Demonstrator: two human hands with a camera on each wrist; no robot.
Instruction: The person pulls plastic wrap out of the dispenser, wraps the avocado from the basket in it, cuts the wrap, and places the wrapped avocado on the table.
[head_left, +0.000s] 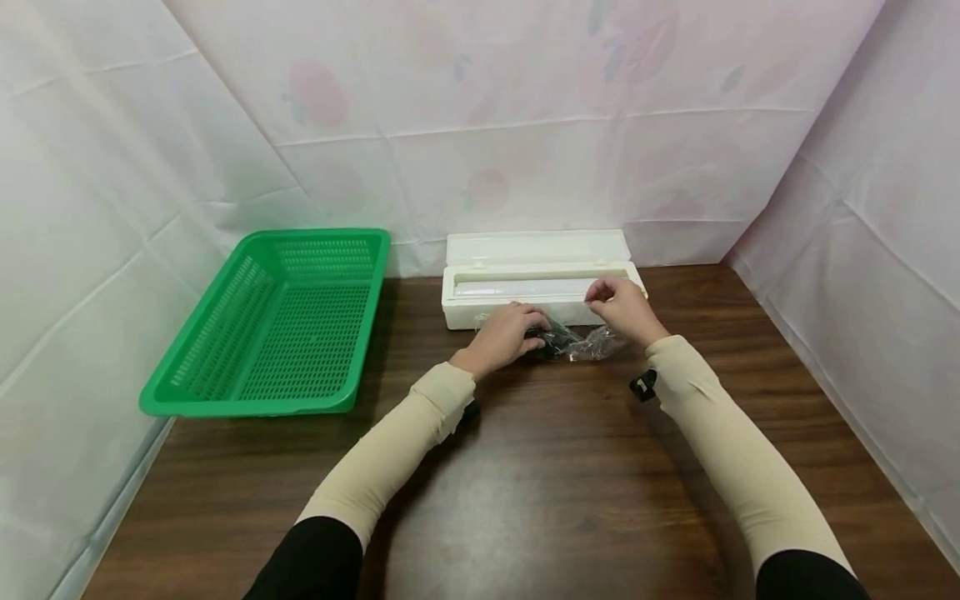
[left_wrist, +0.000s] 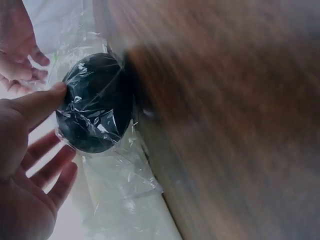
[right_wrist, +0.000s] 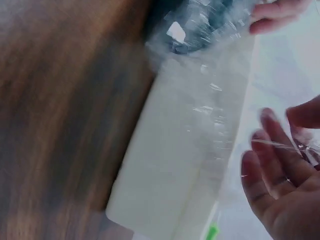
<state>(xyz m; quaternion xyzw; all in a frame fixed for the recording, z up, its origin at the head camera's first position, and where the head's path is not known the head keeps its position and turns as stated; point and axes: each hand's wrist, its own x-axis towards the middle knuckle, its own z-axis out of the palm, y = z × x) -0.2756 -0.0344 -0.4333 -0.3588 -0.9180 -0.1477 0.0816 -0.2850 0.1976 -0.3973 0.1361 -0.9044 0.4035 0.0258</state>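
A dark oval object, wrapped in clear cling film, is held by my left hand, thumb at its edge and fingers spread along its side. The exact kind of object is hard to tell under the shiny wrap. To the right, my right hand is raised at the box's front edge, pinching a stretched strand of the film between thumb and forefinger. More crumpled film lies between the hands. Just behind is a white cling film box, lid raised, with a white roll inside.
A green plastic basket with slotted sides stands at the left on the brown wooden table. Pale patterned cloth hangs behind the box and along both sides. A black wrist mount sits below my right sleeve.
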